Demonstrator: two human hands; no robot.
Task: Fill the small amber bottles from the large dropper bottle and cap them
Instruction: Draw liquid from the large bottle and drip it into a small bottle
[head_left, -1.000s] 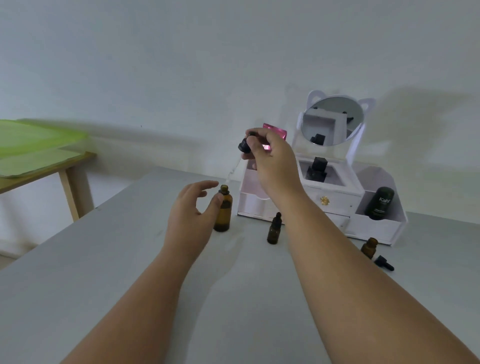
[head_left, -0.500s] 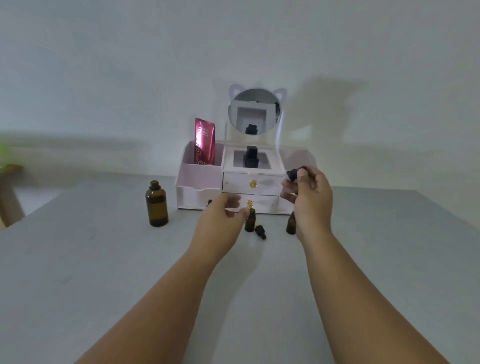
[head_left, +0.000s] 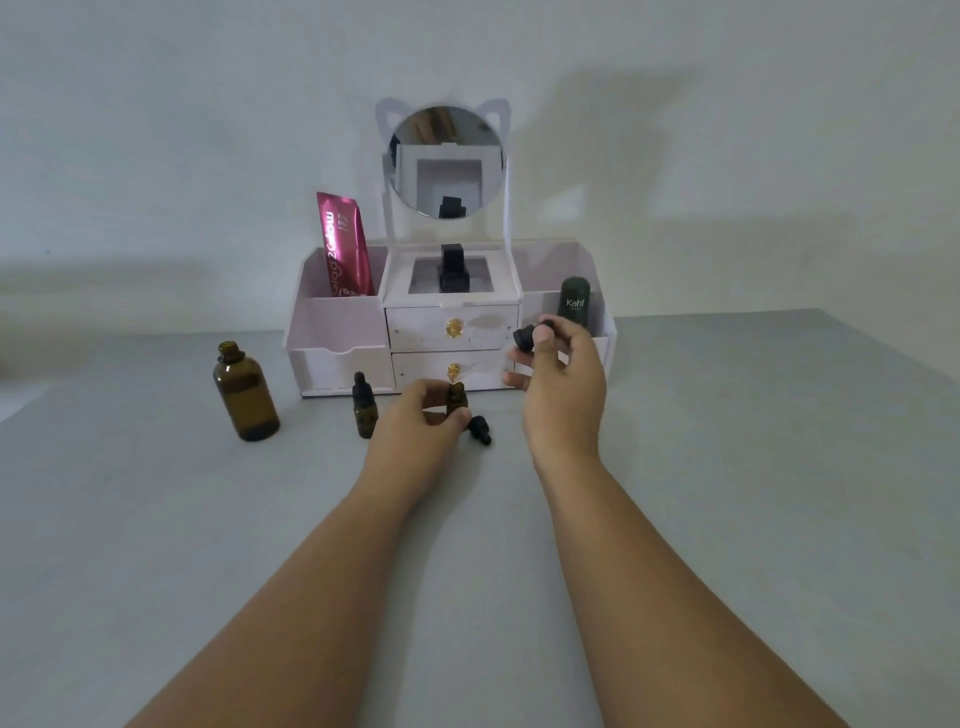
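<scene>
Grey tabletop (head_left: 156, 519): left hand (head_left: 415, 431) pinching open small amber bottle (head_left: 456, 397), right hand (head_left: 563, 384) gripping dropper cap (head_left: 527, 335) above; misaimed pipette risking drips, tipping bottle.

A white organizer (head_left: 337, 332) with a cat-ear mirror (head_left: 445, 161) sat at the back of the grey counter (head_left: 156, 519), holding a pink tube (head_left: 344, 244), a dark green Kahf bottle (head_left: 574, 301) and a black bottle (head_left: 453, 267).

The large bottle (head_left: 245, 392) is standing on the table (head_left: 753, 467) at nine o'clock of the capped small bottle (head_left: 363, 407). The organizer (head_left: 337, 332) is sitting behind both, at twelve o'clock.
</scene>
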